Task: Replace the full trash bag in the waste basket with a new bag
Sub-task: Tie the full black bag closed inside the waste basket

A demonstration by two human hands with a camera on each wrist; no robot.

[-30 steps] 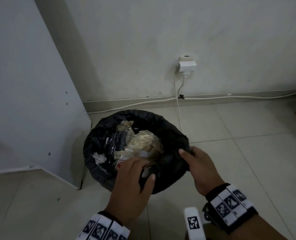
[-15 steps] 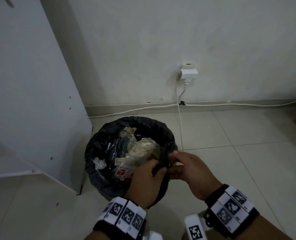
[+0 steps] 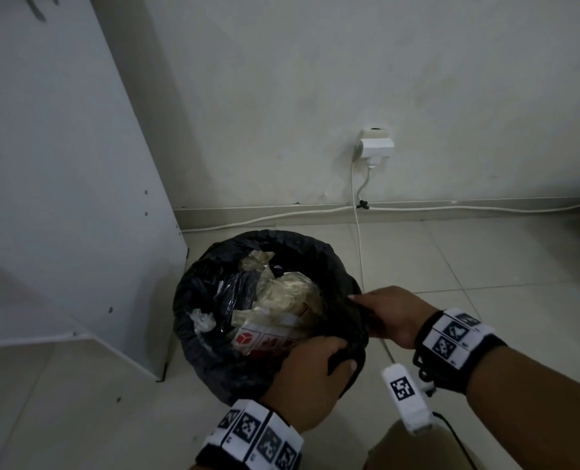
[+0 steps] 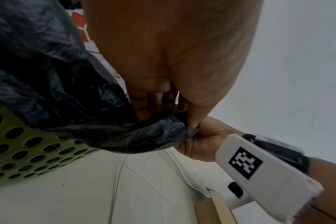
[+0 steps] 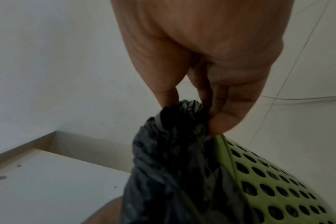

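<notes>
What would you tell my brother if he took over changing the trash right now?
Left hand: grips the near edge of the black trash bag.
Right hand: pinches a bunched piece of the bag's edge on the right side.
The bag, full of wrappers, sits in the green waste basket on the floor beside a white cabinet.
Done: part of the rim gathered.
Left: gather the rest, lift the bag out, fit a new bag. No new bag is in view.

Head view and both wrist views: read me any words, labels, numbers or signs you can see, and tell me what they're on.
No readable words or numbers.
Carton in the black trash bag: red cube symbol, other marks too blurred.
Wristbands and white wrist-camera housing: black-and-white square code markers, no text.
</notes>
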